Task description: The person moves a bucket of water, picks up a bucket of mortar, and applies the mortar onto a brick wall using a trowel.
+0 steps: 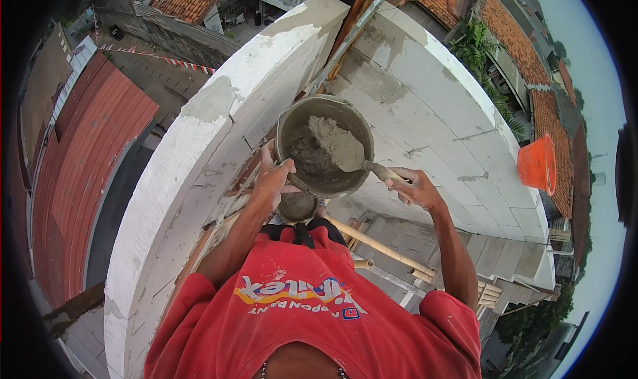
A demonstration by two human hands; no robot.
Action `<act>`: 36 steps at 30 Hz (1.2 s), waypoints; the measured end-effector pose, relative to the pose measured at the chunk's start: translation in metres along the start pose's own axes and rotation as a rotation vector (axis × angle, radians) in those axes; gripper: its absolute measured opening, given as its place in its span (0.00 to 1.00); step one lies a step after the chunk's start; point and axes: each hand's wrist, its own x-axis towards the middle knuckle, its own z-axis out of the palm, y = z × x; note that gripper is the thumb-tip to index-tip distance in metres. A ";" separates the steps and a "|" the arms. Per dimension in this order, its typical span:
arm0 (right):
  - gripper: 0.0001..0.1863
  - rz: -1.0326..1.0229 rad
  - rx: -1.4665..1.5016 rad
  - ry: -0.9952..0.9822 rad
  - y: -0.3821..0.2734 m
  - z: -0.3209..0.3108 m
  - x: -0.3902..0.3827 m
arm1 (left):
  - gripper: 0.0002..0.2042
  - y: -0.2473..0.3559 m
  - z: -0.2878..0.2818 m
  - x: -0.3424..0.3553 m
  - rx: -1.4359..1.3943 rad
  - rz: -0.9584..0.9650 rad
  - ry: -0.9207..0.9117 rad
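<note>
A grey, mortar-smeared bucket [352,116] is in front of my body, between the two block walls, with wet grey mortar [302,151] inside. My left hand [271,179] is closed on the bucket's left side, near its rim. My right hand [413,187] grips the handle of a trowel [383,173] at the bucket's right rim. Its blade lies inside the bucket under a heap of mortar [337,143], which hides most of the metal. Below the bucket, a smaller round container [298,207] shows partly, close to my waist.
White block walls rise on the left [166,179] and right [425,113], meeting beyond the bucket near a metal pole [352,36]. An orange bucket [537,164] stands on the right wall's top. Bamboo poles [379,245] lie below. Past the left wall is a drop toward a red roof [86,173].
</note>
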 end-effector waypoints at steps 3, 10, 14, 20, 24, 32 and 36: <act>0.28 0.003 -0.054 0.062 -0.026 -0.063 -0.014 | 0.35 0.000 0.008 0.004 -0.031 0.022 -0.001; 0.22 0.039 -0.317 0.211 -0.150 -0.209 -0.029 | 0.36 0.002 0.012 -0.011 -0.114 0.010 0.075; 0.22 0.005 -0.514 0.311 -0.242 -0.257 0.026 | 0.35 -0.032 -0.001 -0.010 -0.181 0.059 0.149; 0.22 -0.111 -0.916 0.360 -0.347 -0.262 0.140 | 0.36 -0.056 0.000 -0.015 -0.191 0.072 0.177; 0.23 -0.124 -1.029 0.355 -0.360 -0.245 0.164 | 0.36 -0.067 -0.008 -0.024 -0.261 0.093 0.177; 0.24 -0.212 -0.793 0.523 -0.276 -0.240 0.107 | 0.37 -0.040 0.000 -0.031 -0.189 -0.017 0.137; 0.21 -0.155 -0.306 0.518 -0.215 -0.222 0.057 | 0.36 -0.059 -0.006 -0.004 -0.060 0.045 0.147</act>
